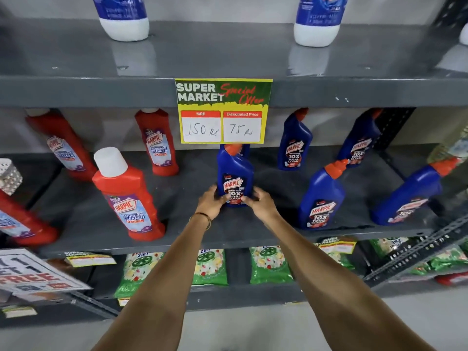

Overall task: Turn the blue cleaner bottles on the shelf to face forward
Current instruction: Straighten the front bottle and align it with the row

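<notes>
A blue cleaner bottle (235, 171) with an orange cap stands upright in the middle of the grey shelf (202, 239), label towards me. My left hand (212, 201) grips its base from the left and my right hand (258, 202) grips it from the right. Another blue bottle stands right behind it, mostly hidden. Further blue bottles stand to the right: one at the back (293, 143), one at the back right (359, 140), one at the front (323, 196) and one at the far right (407, 196). Their labels show.
Red bathroom cleaner bottles (129, 196) fill the shelf's left half. A yellow price sign (223, 111) hangs from the upper shelf edge, just above the held bottle. White-based bottles (124, 19) stand on the top shelf. Green packets (268, 264) lie on the shelf below.
</notes>
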